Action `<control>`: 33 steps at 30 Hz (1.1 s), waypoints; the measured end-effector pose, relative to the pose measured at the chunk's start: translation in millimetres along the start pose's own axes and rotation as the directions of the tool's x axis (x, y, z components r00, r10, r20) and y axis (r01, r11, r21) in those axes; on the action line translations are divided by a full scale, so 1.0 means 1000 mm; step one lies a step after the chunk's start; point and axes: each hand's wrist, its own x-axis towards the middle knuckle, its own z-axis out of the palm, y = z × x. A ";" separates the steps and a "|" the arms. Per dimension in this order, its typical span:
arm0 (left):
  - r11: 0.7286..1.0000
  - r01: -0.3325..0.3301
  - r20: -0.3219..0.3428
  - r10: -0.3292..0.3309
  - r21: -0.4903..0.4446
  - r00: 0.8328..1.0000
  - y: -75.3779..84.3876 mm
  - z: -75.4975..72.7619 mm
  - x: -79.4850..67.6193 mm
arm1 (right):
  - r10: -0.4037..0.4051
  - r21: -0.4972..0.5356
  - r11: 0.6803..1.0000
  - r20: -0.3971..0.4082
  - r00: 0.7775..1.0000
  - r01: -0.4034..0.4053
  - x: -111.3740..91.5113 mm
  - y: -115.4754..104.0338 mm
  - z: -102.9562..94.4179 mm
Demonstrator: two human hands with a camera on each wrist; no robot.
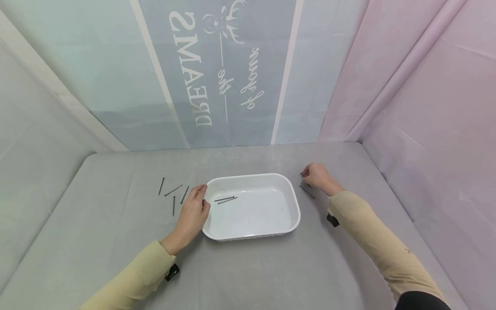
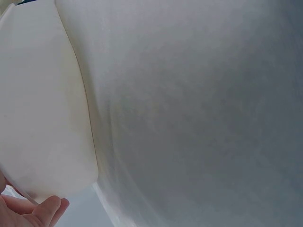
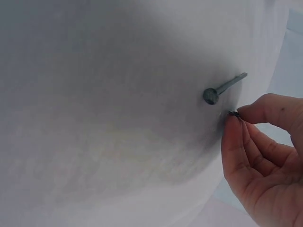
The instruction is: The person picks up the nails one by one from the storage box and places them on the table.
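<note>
A white rectangular tray (image 1: 248, 236) stands on the grey table, with two dark nails (image 1: 224, 199) lying inside at its left. My left hand (image 1: 191, 217) grips the tray's left rim. In the left wrist view, the thumb (image 2: 51, 208) presses the outside of the white wall (image 2: 42, 104). Beyond the tray's right end, my right hand (image 1: 318, 177) is low at the table and pinches a nail (image 3: 234, 113) between thumb and fingertips; most of that nail is hidden. Close by, another nail (image 3: 230, 85) lies on the table, its round head toward the right wrist camera.
Several loose nails (image 1: 174, 206) are scattered on the table left of the tray, near my left hand. Behind the table hangs a cloth (image 1: 228, 133) with mirrored lettering, and pale fabric walls (image 1: 438, 142) close off both sides.
</note>
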 end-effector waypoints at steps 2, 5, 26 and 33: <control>1.000 -0.001 -0.001 0.001 -0.002 1.000 0.000 0.000 0.000 | 0.002 -0.009 1.000 0.002 1.000 -0.002 0.001 0.000 0.000; 1.000 0.000 -0.001 0.000 -0.004 1.000 0.000 0.000 0.001 | -0.001 -0.036 0.999 0.018 1.000 0.002 0.002 -0.001 -0.002; 1.000 -0.007 -0.001 0.007 -0.003 1.000 0.000 0.000 0.001 | -0.088 -0.147 0.984 0.113 0.990 0.104 -0.006 -0.034 -0.036; 1.000 -0.009 -0.005 0.009 -0.001 1.000 0.001 0.000 0.000 | -0.121 -0.185 0.973 0.112 0.986 0.141 -0.012 -0.053 -0.043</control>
